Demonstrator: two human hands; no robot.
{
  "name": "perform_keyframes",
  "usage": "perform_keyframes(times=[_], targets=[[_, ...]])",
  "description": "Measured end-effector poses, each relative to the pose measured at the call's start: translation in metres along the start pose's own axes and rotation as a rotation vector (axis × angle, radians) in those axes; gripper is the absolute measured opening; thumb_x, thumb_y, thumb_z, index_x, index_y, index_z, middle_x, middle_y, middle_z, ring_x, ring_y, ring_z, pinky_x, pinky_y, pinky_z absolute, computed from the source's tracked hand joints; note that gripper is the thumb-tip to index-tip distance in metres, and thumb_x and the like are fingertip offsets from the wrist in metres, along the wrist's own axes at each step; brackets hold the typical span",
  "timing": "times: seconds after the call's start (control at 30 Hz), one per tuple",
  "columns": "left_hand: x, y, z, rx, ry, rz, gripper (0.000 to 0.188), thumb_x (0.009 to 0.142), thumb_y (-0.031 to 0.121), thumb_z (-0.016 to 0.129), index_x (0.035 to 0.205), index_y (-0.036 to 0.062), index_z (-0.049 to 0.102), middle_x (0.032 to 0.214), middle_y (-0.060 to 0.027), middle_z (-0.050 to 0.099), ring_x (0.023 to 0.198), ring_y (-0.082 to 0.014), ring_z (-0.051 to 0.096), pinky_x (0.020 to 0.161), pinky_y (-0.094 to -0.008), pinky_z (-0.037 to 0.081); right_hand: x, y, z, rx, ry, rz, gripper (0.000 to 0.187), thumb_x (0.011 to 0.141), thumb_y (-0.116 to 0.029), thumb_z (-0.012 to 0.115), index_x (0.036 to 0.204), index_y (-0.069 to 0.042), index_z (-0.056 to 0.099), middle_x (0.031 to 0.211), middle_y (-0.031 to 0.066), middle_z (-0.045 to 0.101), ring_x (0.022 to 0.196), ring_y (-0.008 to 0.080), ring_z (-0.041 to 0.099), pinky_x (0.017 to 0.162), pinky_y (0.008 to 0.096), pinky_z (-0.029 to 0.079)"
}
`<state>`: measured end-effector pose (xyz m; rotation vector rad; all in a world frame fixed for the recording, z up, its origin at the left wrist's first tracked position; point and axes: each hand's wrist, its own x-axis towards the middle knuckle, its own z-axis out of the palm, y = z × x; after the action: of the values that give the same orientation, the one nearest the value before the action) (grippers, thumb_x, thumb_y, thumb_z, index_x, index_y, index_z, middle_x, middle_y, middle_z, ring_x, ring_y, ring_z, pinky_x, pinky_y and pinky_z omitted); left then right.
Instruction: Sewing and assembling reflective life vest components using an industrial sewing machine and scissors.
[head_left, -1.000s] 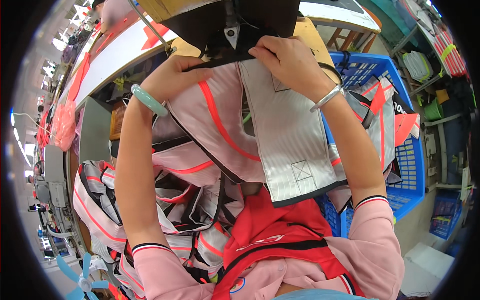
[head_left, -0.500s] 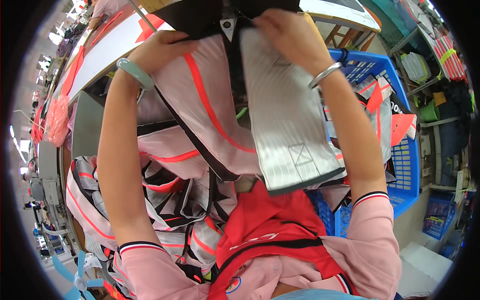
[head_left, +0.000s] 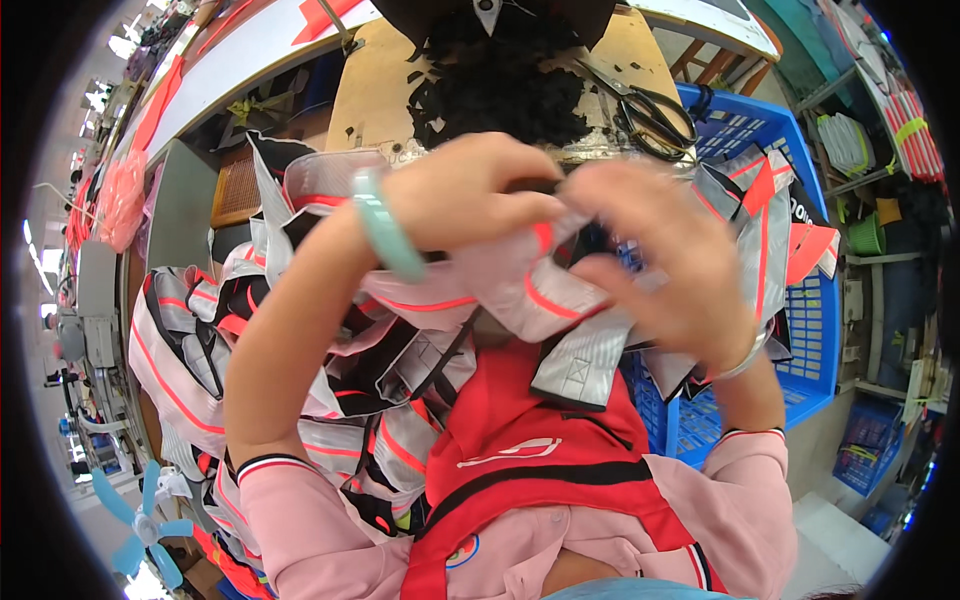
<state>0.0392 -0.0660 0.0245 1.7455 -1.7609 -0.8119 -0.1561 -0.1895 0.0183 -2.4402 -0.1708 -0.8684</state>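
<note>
My left hand (head_left: 485, 190), wearing a pale green bangle (head_left: 388, 225), is closed with thumb and fingers pinching a silver-grey fabric piece (head_left: 505, 285) with neon orange stripes. The cloth hangs bunched in front of my red apron (head_left: 540, 445). A grey strap end (head_left: 580, 365) with a stitched crossed box and dark edge hangs below it. My right hand (head_left: 670, 265) is blurred beside the cloth, thumb and forefinger apart with a gap between them. Beyond both hands lies a heap of black scraps (head_left: 500, 100) on the worn tan work surface (head_left: 370, 90).
Black-handled scissors (head_left: 655, 120) lie right of the scraps, below a dark machine part (head_left: 500, 15). A blue plastic basket (head_left: 810, 330) at the right holds similar striped pieces. More striped cloth (head_left: 180, 370) is piled at my left. A small blue fan (head_left: 145, 525) stands lower left.
Both hands have come down and toward me from the machine, bringing the fabric along. It was spread out and is now bunched. The scraps and scissors have come into view.
</note>
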Motion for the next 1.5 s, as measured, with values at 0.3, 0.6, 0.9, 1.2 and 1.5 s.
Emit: perform_keyframes(times=[0.3,0.6,0.9,1.2,1.5], targets=[[-0.001,-0.027,0.042,-0.637,-0.104,-0.172,0.034,0.088,0.018,0.057,0.117,0.0016,0.062,0.089,-0.0021,0.063,0.079,-0.0069,0.057,0.074,-0.0207,0.048,-0.017,-0.018,0.029,-0.177,-0.213,0.147,0.061,0.072,-0.024,0.077,0.126,-0.009,0.052,0.116,0.0095,0.061,0.068,0.0255,0.064,0.053,0.0325,0.049],[-0.021,-0.055,0.029,0.018,-0.571,-0.239,0.045,0.089,0.019,0.048,0.132,0.0114,0.055,0.117,-0.0141,0.066,0.108,-0.0248,0.062,0.097,-0.032,0.045,-0.039,0.006,0.036,-0.231,-0.274,0.088,0.023,0.078,-0.03,0.071,0.081,-0.011,0.059,0.077,0.0065,0.055,0.058,0.0281,0.059,0.049,0.0365,0.045],[-0.035,0.02,0.085,-0.245,-0.464,0.203,0.094,0.07,0.054,0.078,0.137,0.0013,0.04,0.125,-0.0204,0.049,0.116,-0.0358,0.052,0.099,-0.0387,0.042,-0.027,-0.005,-0.041,0.08,-0.426,0.02,0.024,0.066,-0.03,0.081,0.073,-0.015,0.063,0.073,-0.001,0.057,0.056,0.0216,0.054,0.05,0.0334,0.038],[-0.04,-0.011,0.143,-0.97,-0.226,-0.056,0.065,0.074,0.035,0.083,0.121,0.0029,0.052,0.103,-0.0031,0.052,0.098,-0.0107,0.047,0.09,-0.0284,0.041,-0.02,0.016,-0.032,0.113,-0.341,0.103,0.019,0.07,-0.017,0.079,0.074,-0.007,0.063,0.069,0.0048,0.054,0.055,0.0194,0.054,0.048,0.0306,0.039],[-0.073,0.018,0.016,-0.319,0.391,-0.298,0.025,0.074,0.015,0.082,0.08,0.0014,0.062,0.069,0.0032,0.057,0.067,-0.0039,0.051,0.062,-0.0217,0.042,0.008,0.039,-0.016,0.038,-0.239,0.118,0.021,0.085,-0.026,0.065,0.079,-0.006,0.062,0.074,0.0092,0.059,0.066,0.0312,0.059,0.056,0.0392,0.045]])
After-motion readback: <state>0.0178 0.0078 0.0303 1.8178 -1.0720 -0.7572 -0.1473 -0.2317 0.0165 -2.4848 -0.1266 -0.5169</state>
